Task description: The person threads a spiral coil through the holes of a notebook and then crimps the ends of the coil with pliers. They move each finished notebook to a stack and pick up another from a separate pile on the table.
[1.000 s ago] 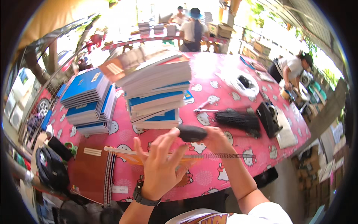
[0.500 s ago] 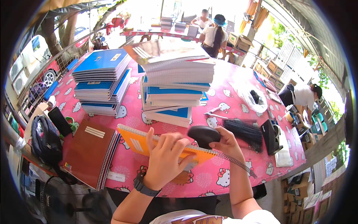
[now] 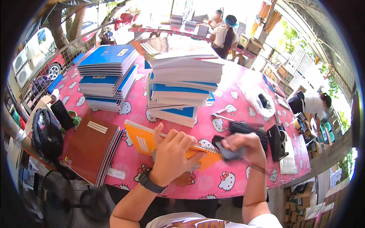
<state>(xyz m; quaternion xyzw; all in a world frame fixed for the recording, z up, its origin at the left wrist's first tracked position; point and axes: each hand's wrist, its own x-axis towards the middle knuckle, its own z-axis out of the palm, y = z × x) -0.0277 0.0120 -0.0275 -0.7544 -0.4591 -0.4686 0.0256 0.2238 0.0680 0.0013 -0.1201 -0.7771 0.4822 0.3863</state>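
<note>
My left hand (image 3: 172,152), with a dark watch on its wrist, grips an orange-covered notebook (image 3: 137,137) by its edge, thumb on the near side. The notebook stands tilted on its long side above the table. A dark wire spiral coil (image 3: 254,166) runs through holes at the notebook's right end, its loose tail hanging out to the right. My right hand (image 3: 245,145), smeared by motion, holds a black rounded object (image 3: 227,151) against the coil near that end. The object's exact kind cannot be made out. Behind it lies a bundle of black coils (image 3: 247,131).
A tall stack of unbound notebooks (image 3: 182,76) and a blue-covered spiral notebook stack (image 3: 108,57) stand beyond my hands. Brown notebooks (image 3: 89,146) lie left. Pliers (image 3: 222,114), a black dispenser-like box (image 3: 276,142) and a plastic bag (image 3: 256,100) sit right. Other people work farther off.
My right hand has turned and closed over the black rounded object, bringing it lower, against the coil. The left hand still grips the orange notebook. The whole view has shifted slightly.
</note>
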